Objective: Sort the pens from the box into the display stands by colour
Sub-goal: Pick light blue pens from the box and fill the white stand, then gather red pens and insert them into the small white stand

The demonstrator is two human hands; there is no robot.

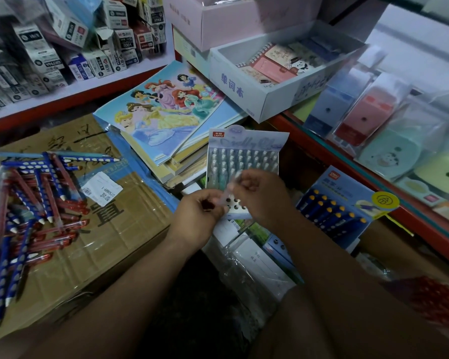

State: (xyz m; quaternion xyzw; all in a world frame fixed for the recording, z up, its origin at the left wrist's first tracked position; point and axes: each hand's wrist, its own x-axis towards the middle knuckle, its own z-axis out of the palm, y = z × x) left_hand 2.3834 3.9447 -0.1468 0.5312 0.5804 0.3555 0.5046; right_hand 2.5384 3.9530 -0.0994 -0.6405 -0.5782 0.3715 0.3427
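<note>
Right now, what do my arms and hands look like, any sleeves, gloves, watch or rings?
The left hand and right hand are bare: no gloves, and no rings that show. The left forearm and right forearm are uncovered down to the picture's lower edge, with no sleeve, watch or bracelet in sight.

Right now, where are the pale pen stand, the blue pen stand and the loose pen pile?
pale pen stand (pixel 246 142): head view, on its header card.
blue pen stand (pixel 347 189): head view, on its printed back card.
loose pen pile (pixel 29 202): head view, on the pile's middle.
</note>
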